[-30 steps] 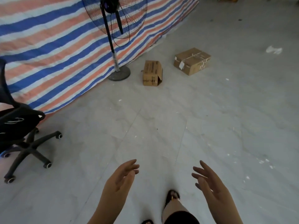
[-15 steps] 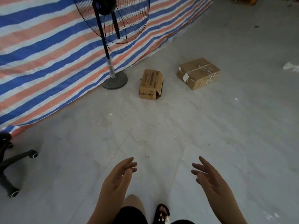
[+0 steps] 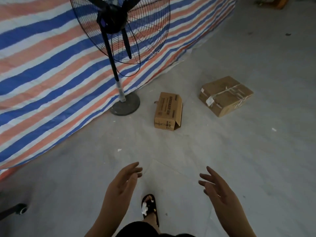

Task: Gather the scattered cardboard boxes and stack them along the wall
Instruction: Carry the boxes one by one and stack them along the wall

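Nearest, small printed carton (image 3: 168,111) — end flap loose, likely light; grip both long sides. Taped carton (image 3: 225,95) beyond, probably heavier. Left hand (image 3: 120,189), right hand (image 3: 220,194) — spread, empty. Pedestal fan (image 3: 119,53) beside striped tarpaulin (image 3: 51,79).

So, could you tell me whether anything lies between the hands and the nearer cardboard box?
Nothing visible does: only bare floor separates the left hand and right hand from the printed box. The fan base stands off to its left.
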Action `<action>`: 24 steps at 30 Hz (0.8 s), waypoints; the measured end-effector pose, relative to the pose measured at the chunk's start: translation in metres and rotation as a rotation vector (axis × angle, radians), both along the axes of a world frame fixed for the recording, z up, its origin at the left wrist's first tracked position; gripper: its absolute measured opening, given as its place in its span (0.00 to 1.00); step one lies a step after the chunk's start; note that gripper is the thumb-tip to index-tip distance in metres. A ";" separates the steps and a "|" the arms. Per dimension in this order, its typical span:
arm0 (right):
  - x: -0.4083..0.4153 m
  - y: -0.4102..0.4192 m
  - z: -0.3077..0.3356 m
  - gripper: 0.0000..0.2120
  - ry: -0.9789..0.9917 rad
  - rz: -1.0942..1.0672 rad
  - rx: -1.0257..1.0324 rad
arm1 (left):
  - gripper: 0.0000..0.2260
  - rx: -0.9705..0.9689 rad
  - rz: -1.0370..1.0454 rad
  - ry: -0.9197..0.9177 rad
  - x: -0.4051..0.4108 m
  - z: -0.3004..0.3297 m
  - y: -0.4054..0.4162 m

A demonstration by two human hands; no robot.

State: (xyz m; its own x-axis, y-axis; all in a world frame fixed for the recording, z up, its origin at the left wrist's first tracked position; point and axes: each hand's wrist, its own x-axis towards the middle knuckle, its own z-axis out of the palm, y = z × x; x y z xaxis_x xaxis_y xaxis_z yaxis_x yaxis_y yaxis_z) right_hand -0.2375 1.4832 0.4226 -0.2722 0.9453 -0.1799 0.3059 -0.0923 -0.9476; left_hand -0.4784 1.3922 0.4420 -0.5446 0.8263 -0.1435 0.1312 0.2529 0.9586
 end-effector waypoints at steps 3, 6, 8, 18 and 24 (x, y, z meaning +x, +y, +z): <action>-0.043 0.051 0.007 0.19 0.009 0.015 0.011 | 0.13 -0.020 -0.053 0.040 -0.044 0.009 0.061; -0.061 0.090 0.007 0.17 0.002 -0.009 -0.015 | 0.13 -0.041 -0.088 0.033 -0.067 0.010 0.107; -0.069 0.116 0.006 0.17 0.003 -0.049 -0.043 | 0.13 -0.053 -0.103 -0.011 -0.079 0.008 0.138; -0.108 0.325 -0.039 0.23 -0.067 -0.093 -0.148 | 0.12 -0.162 -0.067 -0.019 -0.126 -0.034 0.338; -0.117 0.460 -0.049 0.19 -0.100 -0.023 -0.206 | 0.11 -0.252 -0.105 -0.016 -0.140 -0.046 0.469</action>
State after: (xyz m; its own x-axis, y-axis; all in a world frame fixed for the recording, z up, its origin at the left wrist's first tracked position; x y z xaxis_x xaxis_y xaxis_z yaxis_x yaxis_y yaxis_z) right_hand -0.3541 1.9433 0.3741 -0.2223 0.8914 -0.3950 0.3932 -0.2888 -0.8729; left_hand -0.6183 1.8615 0.3959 -0.4535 0.8153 -0.3599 0.1543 0.4696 0.8693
